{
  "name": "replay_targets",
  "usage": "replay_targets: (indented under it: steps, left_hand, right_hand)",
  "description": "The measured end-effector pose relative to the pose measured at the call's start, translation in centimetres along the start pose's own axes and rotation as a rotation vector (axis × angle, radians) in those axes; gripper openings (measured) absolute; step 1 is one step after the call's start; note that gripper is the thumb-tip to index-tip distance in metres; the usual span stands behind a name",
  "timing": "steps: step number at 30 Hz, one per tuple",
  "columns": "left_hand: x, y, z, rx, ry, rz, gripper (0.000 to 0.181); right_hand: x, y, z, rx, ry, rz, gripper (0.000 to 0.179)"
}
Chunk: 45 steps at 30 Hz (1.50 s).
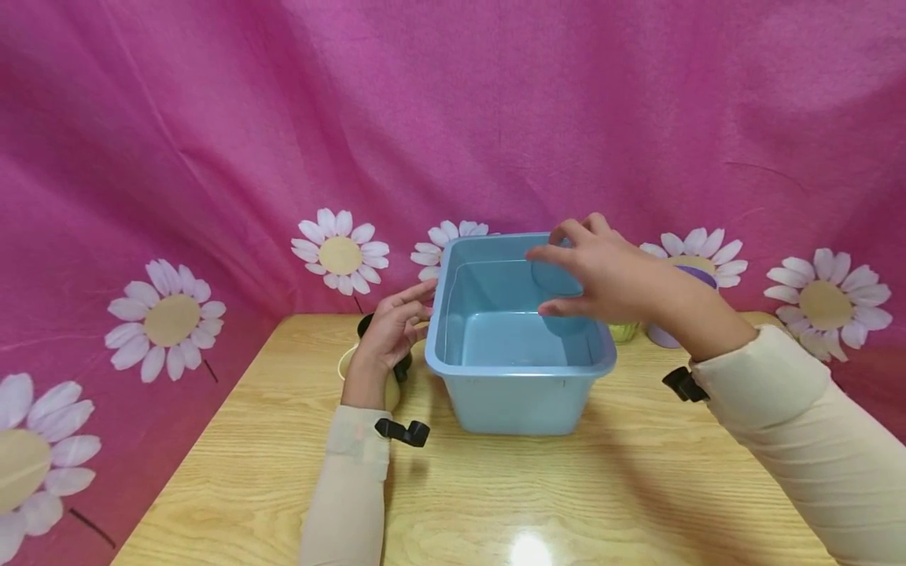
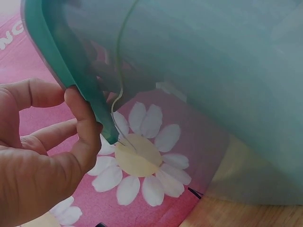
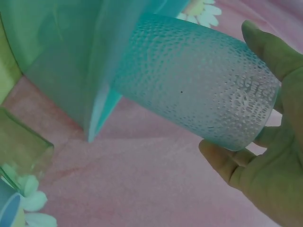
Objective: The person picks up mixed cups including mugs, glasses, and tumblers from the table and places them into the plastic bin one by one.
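Observation:
A light blue plastic tub (image 1: 513, 401) stands on the wooden table between both hands. My left hand (image 1: 392, 326) is at its left side, and the left wrist view shows the thumb and fingers (image 2: 83, 127) pinching the tub's rim (image 2: 66, 75). Over the tub's far right part, my right hand (image 1: 602, 271) holds a clear bluish tumbler (image 3: 199, 85) with a pebbled surface. Thumb and fingers spread around one end of it, while the other end reaches past the tub's rim. In the head view the tumbler (image 1: 552, 277) shows only faintly against the tub.
Right of the tub, partly behind my right arm, stand a purple cup (image 1: 663, 338) and a yellow-green glass (image 1: 623, 332). A cream-coloured item (image 1: 392, 393) and a black one (image 1: 364, 324) sit half hidden by my left hand. A pink daisy-patterned cloth (image 1: 495, 118) hangs behind.

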State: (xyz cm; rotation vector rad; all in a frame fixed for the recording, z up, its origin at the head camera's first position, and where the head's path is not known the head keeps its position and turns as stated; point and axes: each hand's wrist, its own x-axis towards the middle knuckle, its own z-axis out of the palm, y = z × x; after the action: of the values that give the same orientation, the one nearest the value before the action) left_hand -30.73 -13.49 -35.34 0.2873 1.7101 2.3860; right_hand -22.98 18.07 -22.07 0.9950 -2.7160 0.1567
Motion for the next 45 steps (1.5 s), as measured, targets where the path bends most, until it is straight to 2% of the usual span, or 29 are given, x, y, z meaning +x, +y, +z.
replay_targets:
  steps: [10, 22, 33, 45]
  left_hand:
    - [0.0, -0.3, -0.1, -0.003, 0.003, 0.009, 0.054]
    - [0.1, -0.2, -0.3, 0.007, -0.006, 0.012, 0.054]
    - [0.1, -0.2, -0.4, -0.001, -0.002, -0.003, 0.054]
    - [0.1, -0.1, -0.4, 0.008, -0.008, -0.008, 0.055]
  right_hand:
    - [0.1, 0.2, 2.5, 0.012, -0.029, 0.014, 0.068]
    - [0.0, 0.9, 4.9, 0.042, -0.019, -0.045, 0.069]
    - [0.0, 1.3, 6.4, 0.059, -0.041, -0.033, 0.071]
    - [0.3, 1.2, 7.5, 0.05, -0.057, -0.074, 0.074]
